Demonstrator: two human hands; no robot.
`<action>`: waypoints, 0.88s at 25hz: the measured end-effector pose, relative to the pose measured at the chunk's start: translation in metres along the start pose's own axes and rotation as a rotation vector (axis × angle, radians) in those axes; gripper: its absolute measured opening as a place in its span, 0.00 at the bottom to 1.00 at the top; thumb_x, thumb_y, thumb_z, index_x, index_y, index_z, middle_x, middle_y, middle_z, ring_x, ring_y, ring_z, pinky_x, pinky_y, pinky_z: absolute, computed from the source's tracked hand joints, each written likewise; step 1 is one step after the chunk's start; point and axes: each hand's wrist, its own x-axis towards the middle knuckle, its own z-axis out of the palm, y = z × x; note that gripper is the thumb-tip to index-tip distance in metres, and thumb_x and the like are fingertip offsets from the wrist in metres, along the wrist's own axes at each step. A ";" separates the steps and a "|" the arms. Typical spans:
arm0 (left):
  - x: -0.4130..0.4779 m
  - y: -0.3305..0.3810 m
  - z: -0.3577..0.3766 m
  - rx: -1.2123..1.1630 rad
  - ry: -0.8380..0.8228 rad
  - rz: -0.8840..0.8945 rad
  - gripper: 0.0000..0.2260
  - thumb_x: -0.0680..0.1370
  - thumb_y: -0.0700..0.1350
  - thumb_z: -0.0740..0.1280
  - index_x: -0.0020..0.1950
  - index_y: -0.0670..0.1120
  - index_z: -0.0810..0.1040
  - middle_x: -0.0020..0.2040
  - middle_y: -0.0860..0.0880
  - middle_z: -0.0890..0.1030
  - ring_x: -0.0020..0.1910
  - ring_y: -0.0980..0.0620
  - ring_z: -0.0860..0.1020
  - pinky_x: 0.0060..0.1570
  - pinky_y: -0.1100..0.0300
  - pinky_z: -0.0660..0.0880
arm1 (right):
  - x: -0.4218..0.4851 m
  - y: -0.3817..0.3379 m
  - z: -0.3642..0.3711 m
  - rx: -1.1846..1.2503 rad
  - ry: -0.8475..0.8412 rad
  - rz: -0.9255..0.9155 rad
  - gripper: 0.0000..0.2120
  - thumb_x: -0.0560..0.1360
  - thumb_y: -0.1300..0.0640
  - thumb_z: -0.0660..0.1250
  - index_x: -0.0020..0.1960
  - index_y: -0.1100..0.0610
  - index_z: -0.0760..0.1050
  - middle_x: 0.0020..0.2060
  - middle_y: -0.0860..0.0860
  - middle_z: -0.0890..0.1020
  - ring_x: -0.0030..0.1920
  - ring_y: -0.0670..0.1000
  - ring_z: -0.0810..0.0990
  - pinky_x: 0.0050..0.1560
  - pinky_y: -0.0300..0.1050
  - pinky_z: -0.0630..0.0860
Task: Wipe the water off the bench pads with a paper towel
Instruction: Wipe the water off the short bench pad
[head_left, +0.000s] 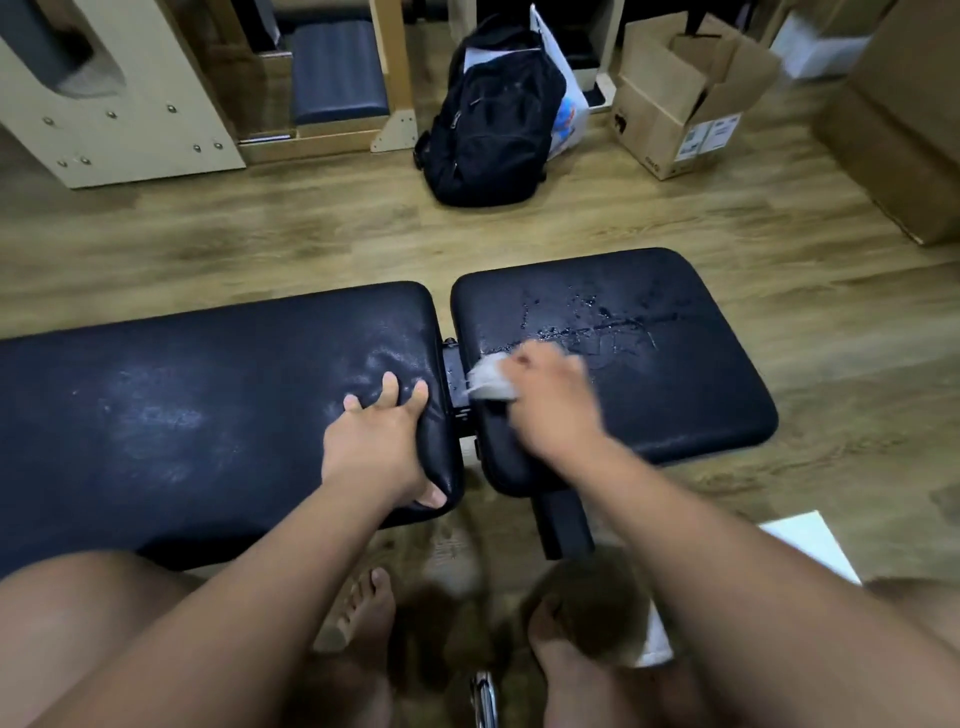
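Note:
Two black bench pads lie side by side with a narrow gap between them. The long left pad (182, 415) has a dull smeared sheen. Water drops and streaks cover the middle of the shorter right pad (675, 364). My left hand (376, 447) rests on the left pad's near right corner, fingers spread on top and the thumb wrapped under the edge. My right hand (550, 400), blurred, holds a crumpled white paper towel (488, 382) against the right pad's left edge, beside the gap.
A black backpack (493, 119) and a white plastic bag stand on the wooden floor beyond the bench. An open cardboard box (675, 104) sits to the right, with bigger boxes at the far right. Wooden equipment stands at the back left. My bare feet are below the bench.

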 end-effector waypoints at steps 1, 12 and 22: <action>0.000 0.001 0.000 0.000 -0.006 -0.005 0.60 0.55 0.65 0.77 0.78 0.59 0.46 0.80 0.52 0.48 0.72 0.37 0.61 0.57 0.50 0.73 | -0.001 0.038 -0.008 -0.023 0.048 0.125 0.16 0.69 0.61 0.63 0.56 0.53 0.77 0.58 0.52 0.75 0.55 0.59 0.73 0.52 0.49 0.69; 0.000 0.009 -0.010 0.011 -0.025 -0.028 0.59 0.55 0.62 0.79 0.77 0.56 0.49 0.78 0.49 0.51 0.67 0.37 0.64 0.53 0.50 0.75 | -0.018 -0.044 0.013 0.047 0.124 0.180 0.15 0.65 0.53 0.67 0.51 0.53 0.78 0.52 0.52 0.75 0.51 0.57 0.72 0.49 0.49 0.66; -0.001 0.012 -0.011 -0.001 -0.074 -0.027 0.58 0.56 0.64 0.79 0.78 0.55 0.50 0.79 0.49 0.51 0.68 0.35 0.64 0.55 0.49 0.74 | -0.027 0.162 -0.040 0.008 0.269 0.760 0.16 0.71 0.59 0.63 0.58 0.60 0.78 0.53 0.63 0.75 0.53 0.66 0.75 0.58 0.59 0.73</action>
